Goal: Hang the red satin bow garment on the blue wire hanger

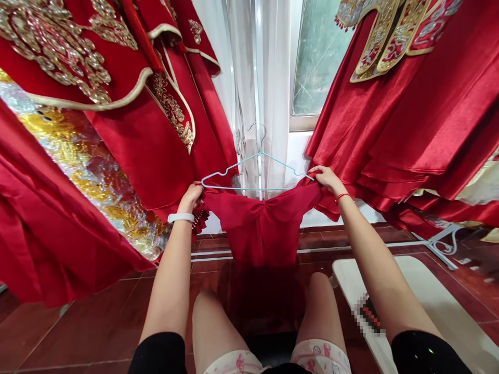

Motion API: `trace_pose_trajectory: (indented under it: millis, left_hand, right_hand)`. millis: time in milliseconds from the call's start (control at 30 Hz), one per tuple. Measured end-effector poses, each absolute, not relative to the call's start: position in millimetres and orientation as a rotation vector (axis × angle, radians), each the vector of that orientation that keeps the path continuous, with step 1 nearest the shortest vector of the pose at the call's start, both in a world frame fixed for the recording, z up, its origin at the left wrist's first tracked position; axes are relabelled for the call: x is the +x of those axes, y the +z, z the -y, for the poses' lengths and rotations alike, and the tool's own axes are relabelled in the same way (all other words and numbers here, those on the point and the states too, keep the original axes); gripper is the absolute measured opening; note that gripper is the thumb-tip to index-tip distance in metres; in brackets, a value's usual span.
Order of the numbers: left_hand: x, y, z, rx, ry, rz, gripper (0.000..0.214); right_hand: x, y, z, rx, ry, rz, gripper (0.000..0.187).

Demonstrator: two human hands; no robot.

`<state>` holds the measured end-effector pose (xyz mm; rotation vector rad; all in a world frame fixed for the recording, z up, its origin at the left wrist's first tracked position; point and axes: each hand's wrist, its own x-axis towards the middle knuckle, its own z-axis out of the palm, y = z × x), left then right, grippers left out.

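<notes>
A plain red dress [263, 228] hangs spread out in front of me, with its gathered neckline uppermost. A light blue hanger [244, 188] spans its top, and the metal hook points away from me. At the dress's left shoulder, my left hand [191, 198] is closed on the fabric beside the hanger's end. Over on the other side my right hand [328, 179] pinches the right shoulder at the hanger's other end; its thumb is mostly hidden. The dress's lower part falls between my knees in shadow.
Embroidered red garments [144, 156] hang close on the left, and red satin skirts [390, 130] hang on the right. A white bench [413, 275] stands at the lower right, near a metal rack foot [442, 244]. White curtains [275, 78] and a window [317, 62] are behind.
</notes>
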<state>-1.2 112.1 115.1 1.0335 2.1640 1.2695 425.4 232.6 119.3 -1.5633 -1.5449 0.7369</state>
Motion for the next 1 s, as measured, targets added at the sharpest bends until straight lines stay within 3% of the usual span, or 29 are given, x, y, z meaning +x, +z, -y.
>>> trace_pose_trajectory:
  millis: [100,267,533,667,767,900,1000]
  left_hand:
    - [-2.2,90.1,-95.1,1.009,1.187,-2.084,0.029]
    - [-0.8,59.2,-71.3,1.305,0.936,-2.222,0.027]
    - [18.4,66.3,-54.7,1.700,0.271,-2.677,0.039]
    - [24.2,57.1,-50.1,1.735,0.098,-2.623,0.037]
    - [22.2,45.1,-49.6,1.725,0.206,-2.521,0.031]
    - [15.5,32.8,-54.8,1.472,0.800,-2.251,0.021]
    - [11.6,29.8,-60.6,1.280,0.988,-2.140,0.025]
  right_hand:
    - [420.2,92.2,-223.4,-1.489,0.841,1.530,0.021]
    - [416.2,53.3,-211.1,-1.444,0.875,1.490,0.016]
    - [416.0,64.9,-206.1,-1.478,0.495,1.755,0.011]
    - [413.3,60.6,-194.8,-1.444,0.455,1.844,0.017]
    - [410.5,56.9,-187.9,-1.432,0.443,1.852,0.019]
    - [408.3,60.9,-182.5,-1.408,0.436,1.819,0.020]
    - [409.8,67.5,-180.2,-1.414,0.431,1.793,0.026]
